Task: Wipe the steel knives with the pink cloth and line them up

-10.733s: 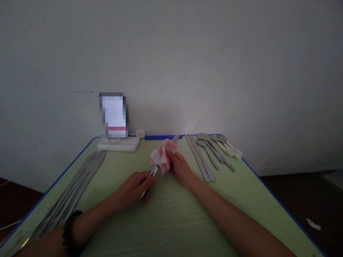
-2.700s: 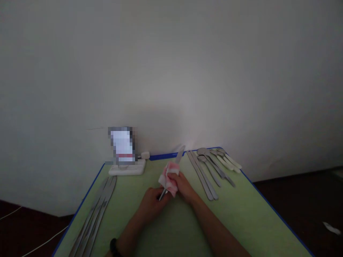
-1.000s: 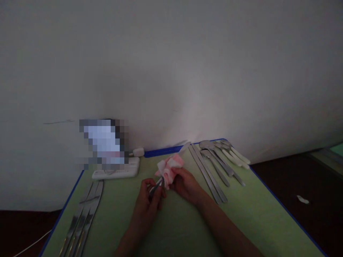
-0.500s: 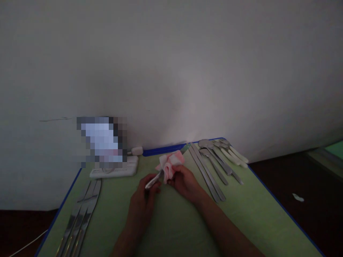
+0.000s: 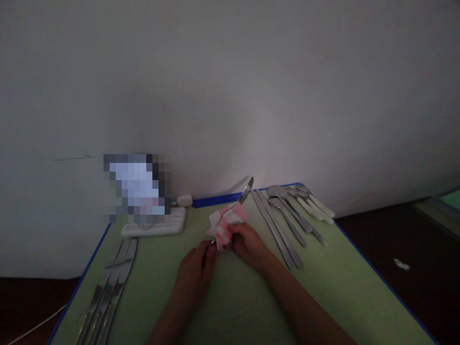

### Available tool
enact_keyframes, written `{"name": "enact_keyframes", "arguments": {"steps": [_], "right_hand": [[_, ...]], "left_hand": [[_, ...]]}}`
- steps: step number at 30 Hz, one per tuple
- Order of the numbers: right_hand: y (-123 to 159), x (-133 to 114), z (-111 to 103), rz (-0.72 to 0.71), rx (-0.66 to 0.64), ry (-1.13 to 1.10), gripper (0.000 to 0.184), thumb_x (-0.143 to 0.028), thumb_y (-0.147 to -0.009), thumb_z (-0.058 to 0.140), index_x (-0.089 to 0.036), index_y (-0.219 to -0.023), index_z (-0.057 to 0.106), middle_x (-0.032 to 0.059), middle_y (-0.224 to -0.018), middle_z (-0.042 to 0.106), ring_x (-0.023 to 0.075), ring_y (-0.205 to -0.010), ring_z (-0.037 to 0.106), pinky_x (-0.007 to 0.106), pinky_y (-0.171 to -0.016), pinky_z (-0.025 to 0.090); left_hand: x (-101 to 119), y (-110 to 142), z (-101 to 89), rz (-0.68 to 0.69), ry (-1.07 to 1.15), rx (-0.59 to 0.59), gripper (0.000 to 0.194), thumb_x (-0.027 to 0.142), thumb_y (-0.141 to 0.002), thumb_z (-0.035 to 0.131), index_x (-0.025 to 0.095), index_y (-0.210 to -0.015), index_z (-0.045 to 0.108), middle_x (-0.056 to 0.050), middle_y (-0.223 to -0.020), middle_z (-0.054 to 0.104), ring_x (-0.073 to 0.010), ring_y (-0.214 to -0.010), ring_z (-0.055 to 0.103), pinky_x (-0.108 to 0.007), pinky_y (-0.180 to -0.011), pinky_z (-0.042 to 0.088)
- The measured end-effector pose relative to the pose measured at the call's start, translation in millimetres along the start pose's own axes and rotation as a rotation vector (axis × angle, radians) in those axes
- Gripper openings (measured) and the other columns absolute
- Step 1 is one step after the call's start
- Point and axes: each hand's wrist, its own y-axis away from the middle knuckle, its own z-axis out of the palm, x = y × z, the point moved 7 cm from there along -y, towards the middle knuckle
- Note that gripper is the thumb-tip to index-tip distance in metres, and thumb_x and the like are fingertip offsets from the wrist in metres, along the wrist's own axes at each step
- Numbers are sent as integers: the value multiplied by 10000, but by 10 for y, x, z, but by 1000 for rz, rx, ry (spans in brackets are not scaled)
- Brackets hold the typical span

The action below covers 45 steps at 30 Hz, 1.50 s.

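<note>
A table knife [image 5: 245, 191] points away from me over the table, its blade tip sticking out past a pink and white cloth [image 5: 225, 223]. My left hand [image 5: 196, 268] is closed around the near end of the knife. My right hand [image 5: 248, 244] pinches the cloth, which is bunched round the middle of the knife and hides that part. To the right of my right hand lie two long, flat metal cutlery pieces [image 5: 278, 230], several spoons [image 5: 287, 215] and white-handled forks [image 5: 314, 206]. Several table knives [image 5: 104, 297] lie side by side at the left.
The green tabletop [image 5: 230, 306] has a blue edge and stands against a pale wall [image 5: 230, 96]. A blurred-out screen [image 5: 134, 184] stands at the back left, by a white power strip [image 5: 158, 225] with a white plug [image 5: 184, 201]. A white scrap [image 5: 401, 264] lies on the dark floor.
The knife blade now shows beyond the far side of the cloth, where before it was hidden. Less of the knife shows at my left hand, which sits closer to the cloth.
</note>
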Motion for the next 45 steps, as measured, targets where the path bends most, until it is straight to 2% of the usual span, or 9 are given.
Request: {"name": "enact_keyframes", "arguments": {"steps": [4,8,14,17,25,31,35,39,45], "right_hand": [[4,-20,41,1,-85,-22,218,-155,-616,507,-156,-818,588,16,-701,640,140,-570,533,249,-505,419],[-14,-6,-10,40,-66,-53,183,-166,-604,481,-151,-750,590,5,-612,618,128,-495,508,234,-437,396],[-20,-4,21,33,-95,-38,178,-179,-646,480,-140,-768,603,8,-603,614,118,-494,503,228,-464,408],[6,1,54,40,-112,3,175,-188,-655,489,-136,-777,603,24,-628,632,128,-526,522,240,-501,421],[11,23,10,48,-42,17,193,-171,-614,520,-151,-792,591,26,-652,640,160,-601,563,266,-542,430],[30,-13,37,28,-25,-19,155,-146,-602,534,-150,-743,596,15,-675,630,143,-638,557,264,-615,440],[33,7,1,26,35,11,121,-141,-595,572,-153,-715,589,-7,-642,610,121,-589,531,246,-577,427],[42,18,7,-1,35,59,118,-136,-599,611,-160,-709,575,-26,-606,583,101,-548,509,222,-523,396],[65,49,-5,30,8,175,274,-219,-607,718,-151,-847,604,-8,-714,632,113,-607,571,238,-578,429]], "left_hand": [[-2,14,-2,8,-6,-36,390,410,-898,296,197,-841,618,-49,-751,631,-217,-735,569,-317,-706,399],[-27,42,2,-5,90,-59,456,443,-909,250,198,-743,598,-32,-706,600,-200,-706,548,-306,-694,396],[-7,64,-24,-45,280,-51,382,465,-894,306,203,-650,440,20,-625,463,-156,-613,470,-260,-600,374],[10,57,-40,-82,293,-59,357,484,-871,349,207,-658,417,48,-573,398,-138,-549,417,-238,-524,327],[88,33,-46,27,144,-62,349,432,-867,371,184,-659,503,14,-633,517,-153,-616,483,-249,-588,353],[102,30,-51,0,191,-76,336,440,-876,359,185,-734,525,18,-637,529,-145,-597,481,-229,-550,345],[83,11,-65,-3,228,-80,283,433,-875,390,188,-801,512,17,-678,545,-142,-604,492,-222,-550,358],[81,8,-14,23,210,-160,216,381,-852,439,184,-875,523,-12,-765,599,-164,-681,545,-237,-601,393],[87,9,25,42,47,-149,232,359,-848,421,177,-797,556,-45,-764,626,-188,-695,563,-272,-642,404]]}}
